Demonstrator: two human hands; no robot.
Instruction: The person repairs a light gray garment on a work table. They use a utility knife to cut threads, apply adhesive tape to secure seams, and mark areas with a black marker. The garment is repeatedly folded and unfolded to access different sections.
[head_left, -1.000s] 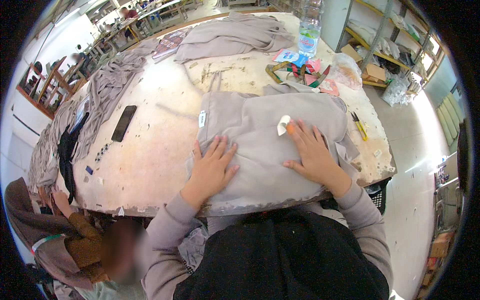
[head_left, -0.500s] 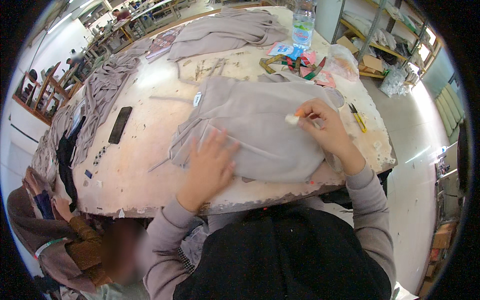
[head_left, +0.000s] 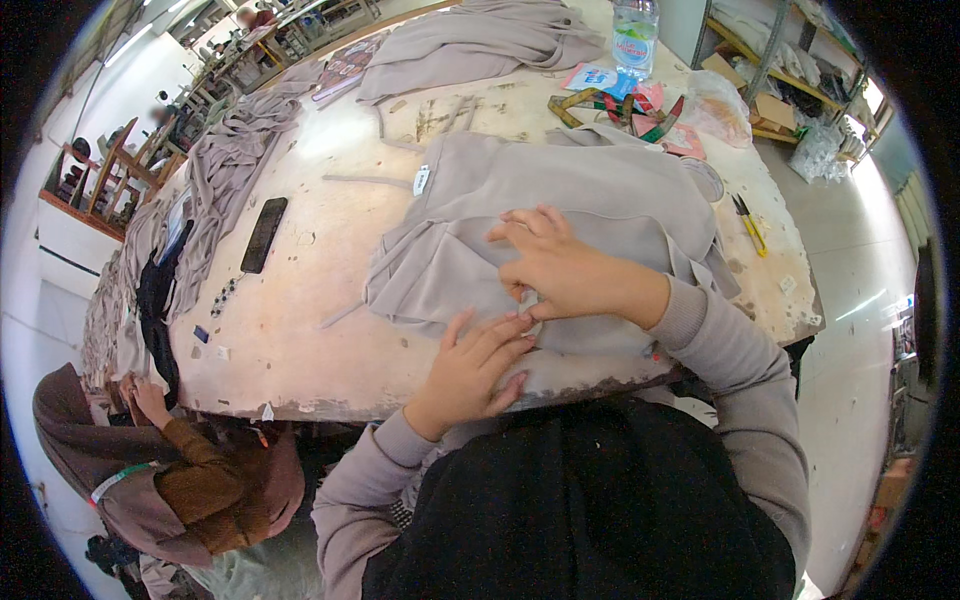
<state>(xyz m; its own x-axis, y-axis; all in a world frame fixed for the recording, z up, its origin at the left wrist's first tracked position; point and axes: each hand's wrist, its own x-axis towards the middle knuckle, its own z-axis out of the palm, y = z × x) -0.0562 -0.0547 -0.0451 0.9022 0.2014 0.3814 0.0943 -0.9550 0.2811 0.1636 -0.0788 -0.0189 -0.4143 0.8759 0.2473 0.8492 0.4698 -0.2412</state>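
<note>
A folded grey garment (head_left: 590,190) with a small white label (head_left: 421,180) on its left edge lies on the worktable's near half, thin straps trailing from it. My right hand (head_left: 555,270) is over its lower middle, thumb and index bent together at the cloth, other fingers raised; what the fingertips hold is too small to tell. My left hand (head_left: 465,365) rests on the near part of the garment, fingers apart, its tips just beside my right thumb.
The worktable (head_left: 250,360) holds a phone (head_left: 264,235), yellow scissors (head_left: 750,225), tape measures (head_left: 650,122), a water bottle (head_left: 634,40) and grey fabric heaps (head_left: 230,150). A co-worker (head_left: 170,480) works at the lower left. Shelving (head_left: 770,85) stands at right.
The garment has folds on its left part that were flatter earlier. My right hand took up a white piece, then moved left and down. My left hand moved right, toward it.
</note>
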